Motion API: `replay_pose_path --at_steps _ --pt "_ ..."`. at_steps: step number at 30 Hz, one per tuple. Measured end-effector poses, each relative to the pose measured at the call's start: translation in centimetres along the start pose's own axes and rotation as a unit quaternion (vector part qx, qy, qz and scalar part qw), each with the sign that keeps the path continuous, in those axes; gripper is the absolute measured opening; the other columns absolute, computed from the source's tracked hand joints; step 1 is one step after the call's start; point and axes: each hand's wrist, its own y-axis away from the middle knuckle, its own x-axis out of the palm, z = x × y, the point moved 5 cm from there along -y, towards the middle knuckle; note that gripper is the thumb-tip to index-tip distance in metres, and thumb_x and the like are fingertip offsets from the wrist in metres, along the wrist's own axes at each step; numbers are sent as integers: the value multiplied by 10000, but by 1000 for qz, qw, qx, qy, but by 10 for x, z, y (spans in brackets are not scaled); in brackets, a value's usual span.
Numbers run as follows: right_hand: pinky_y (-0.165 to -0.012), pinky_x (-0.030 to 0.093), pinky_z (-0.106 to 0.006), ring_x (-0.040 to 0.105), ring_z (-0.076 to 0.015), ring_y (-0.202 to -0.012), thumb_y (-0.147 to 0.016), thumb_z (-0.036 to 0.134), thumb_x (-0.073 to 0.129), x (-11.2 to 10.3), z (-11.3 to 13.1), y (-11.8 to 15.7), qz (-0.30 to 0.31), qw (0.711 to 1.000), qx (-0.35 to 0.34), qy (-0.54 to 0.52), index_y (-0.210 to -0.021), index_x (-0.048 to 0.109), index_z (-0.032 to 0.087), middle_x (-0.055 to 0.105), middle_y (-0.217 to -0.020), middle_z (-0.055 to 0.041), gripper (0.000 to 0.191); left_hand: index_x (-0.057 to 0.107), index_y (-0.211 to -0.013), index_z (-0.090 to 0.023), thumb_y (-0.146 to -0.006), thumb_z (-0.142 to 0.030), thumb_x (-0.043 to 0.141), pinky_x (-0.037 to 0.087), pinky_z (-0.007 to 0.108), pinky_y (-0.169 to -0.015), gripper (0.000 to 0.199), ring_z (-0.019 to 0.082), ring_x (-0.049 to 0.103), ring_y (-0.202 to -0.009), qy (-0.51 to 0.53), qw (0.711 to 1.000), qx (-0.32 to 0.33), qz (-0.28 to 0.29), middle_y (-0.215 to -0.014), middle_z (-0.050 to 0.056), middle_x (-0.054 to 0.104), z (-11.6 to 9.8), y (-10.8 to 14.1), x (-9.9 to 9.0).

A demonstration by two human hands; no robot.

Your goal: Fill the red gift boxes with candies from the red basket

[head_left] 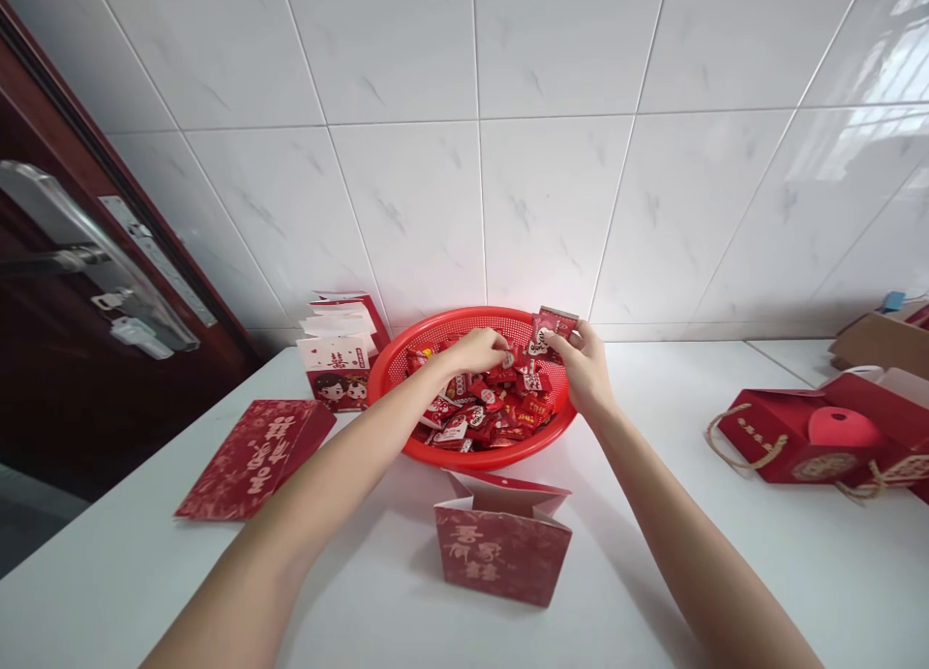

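Observation:
A red plastic basket (384,427) with mesh sides holds a heap of red wrapped candies (483,412). My left hand (475,351) reaches over the left rim, its fingers closed on a small wrapped candy (506,361) at the top of the heap. At the basket's right rim, my right hand (586,364) grips a larger flat red candy packet (546,332) with pale lettering, pinched between thumb and fingers. In front of the basket stands an upright dark red paper gift bag (504,553) with its top open. Pale characters mark its front.
Left of the basket, a flat red paper bag (254,461) lies near several standing illustrated bags (338,364). Red gift boxes (805,432) with rope handles sit at the right, before a brown carton (882,340). A tiled wall (552,204) backs the white table (363,592); a door (44,340) is at left.

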Motion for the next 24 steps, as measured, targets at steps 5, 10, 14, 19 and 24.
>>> replay_pose_path --at_steps 5,10,14,19,24 --pt "-690 581 -348 698 -204 -749 -659 382 804 0 1 1 -5 1000 6 -4 -896 598 227 735 -801 0 350 756 -742 -184 -745 -200 601 473 307 -701 156 243 662 -757 -7 998 -23 -59 -746 54 735 11 -2 -7" --pt "-687 581 -346 698 -201 -745 -672 383 796 -1 1 0 -6 1000 -4 6 -899 606 226 735 -798 5 336 786 -941 -186 -749 -217 651 503 305 -825 236 256 698 -945 -2 999 2 -36 -953 65 790 1 0 -5" --pt "-684 581 -341 700 -200 -743 -668 379 794 -1 -1 -1 -11 1000 -8 5 -890 602 224 735 -787 6 332 813 -904 -225 -637 -244 779 517 258 -771 270 225 721 -890 -1 982 41 183 -911 -2 803 -16 9 20" --pt "-684 590 -354 705 -214 -761 -677 377 790 -1 -2 -1 -4 1000 -4 10 -894 593 232 739 -797 1 327 823 -877 -257 -452 -251 866 507 252 -716 427 248 693 -891 -80 931 59 352 -980 -4 794 -26 23 47" --pt "-687 591 -363 710 -226 -776 -661 369 790 -1 -4 -2 -5 1000 7 6 -896 590 231 743 -823 -7 338 759 -694 -243 -439 -254 839 457 270 -559 267 212 626 -639 -139 927 36 348 -696 -11 715 -39 30 54"
